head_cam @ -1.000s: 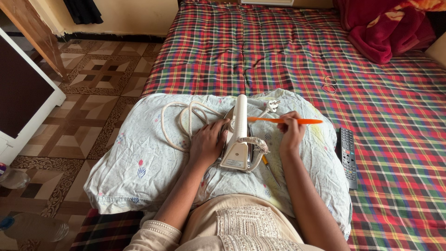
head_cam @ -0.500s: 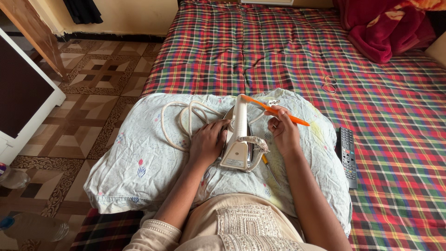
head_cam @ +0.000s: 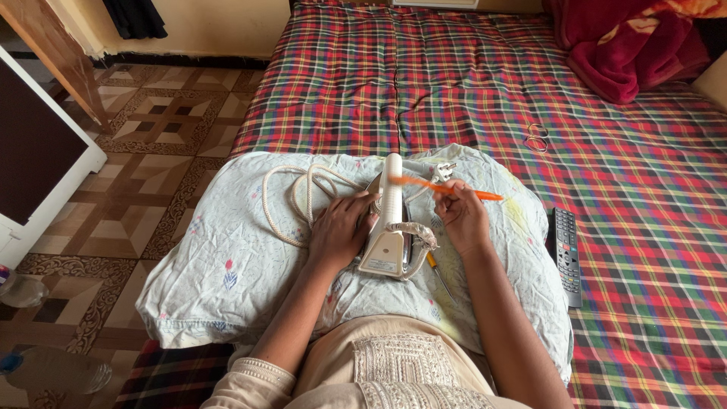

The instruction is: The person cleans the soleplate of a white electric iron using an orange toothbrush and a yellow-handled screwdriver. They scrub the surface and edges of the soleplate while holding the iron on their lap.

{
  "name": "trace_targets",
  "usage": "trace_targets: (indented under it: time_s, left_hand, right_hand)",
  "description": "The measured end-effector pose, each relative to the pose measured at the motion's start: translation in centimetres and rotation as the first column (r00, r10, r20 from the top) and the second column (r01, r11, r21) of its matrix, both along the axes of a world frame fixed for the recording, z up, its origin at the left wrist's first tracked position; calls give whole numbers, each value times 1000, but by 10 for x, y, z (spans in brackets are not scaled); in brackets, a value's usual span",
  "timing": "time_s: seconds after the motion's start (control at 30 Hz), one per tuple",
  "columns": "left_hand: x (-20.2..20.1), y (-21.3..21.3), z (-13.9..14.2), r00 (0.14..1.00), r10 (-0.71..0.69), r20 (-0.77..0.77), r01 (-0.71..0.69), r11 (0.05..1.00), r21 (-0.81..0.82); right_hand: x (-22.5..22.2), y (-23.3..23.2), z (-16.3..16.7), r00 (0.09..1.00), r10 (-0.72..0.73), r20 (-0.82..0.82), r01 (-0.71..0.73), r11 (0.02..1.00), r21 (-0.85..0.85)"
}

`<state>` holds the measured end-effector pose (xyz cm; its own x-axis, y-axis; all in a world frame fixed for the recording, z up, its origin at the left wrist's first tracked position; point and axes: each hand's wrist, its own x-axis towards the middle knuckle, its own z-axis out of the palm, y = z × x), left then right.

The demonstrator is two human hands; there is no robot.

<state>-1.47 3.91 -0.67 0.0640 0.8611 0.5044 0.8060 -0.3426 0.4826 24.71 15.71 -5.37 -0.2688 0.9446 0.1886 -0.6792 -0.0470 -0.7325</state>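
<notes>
Iron (head_cam: 390, 235) lay on its side on the pillow (head_cam: 227, 257), steadied by the left hand (head_cam: 341, 231) pressed flat at its 9 o'clock side, fingers spread, not clenched. Right hand (head_cam: 460, 216), at 3 o'clock, pinched the orange screwdriver (head_cam: 447, 188), which had swung from tilted back toward level, its tip now over the iron.

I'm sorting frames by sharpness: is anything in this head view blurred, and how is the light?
Head view: the orange screwdriver in the right hand is smeared by motion blur; the left hand, the clothes iron and the pillow are sharp. Light is soft and even, with faint shadows and no glare; the plaid mattress lines bend slightly toward the edges.
</notes>
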Motion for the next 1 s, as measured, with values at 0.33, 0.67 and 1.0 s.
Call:
trace_targets:
  time_s: [0.33, 0.67, 1.0]
  left_hand:
    - [-1, 0, 0, 1000, 17, 12, -16, 998, -57]
    - [-1, -3, 1, 1000, 6, 12, -6, 999, -47]
    - [-1, -3, 0, 1000, 23, 4, -22, 997, -79]
  right_hand:
    - [-7, -5, 10, 981, -146, 131, 157, 985, -77]
    - [-3, -1, 1, 999, -27, 18, 27, 1000, 10]
    - [0, -2, -2, 991, 120, -51, -113, 985, 127]
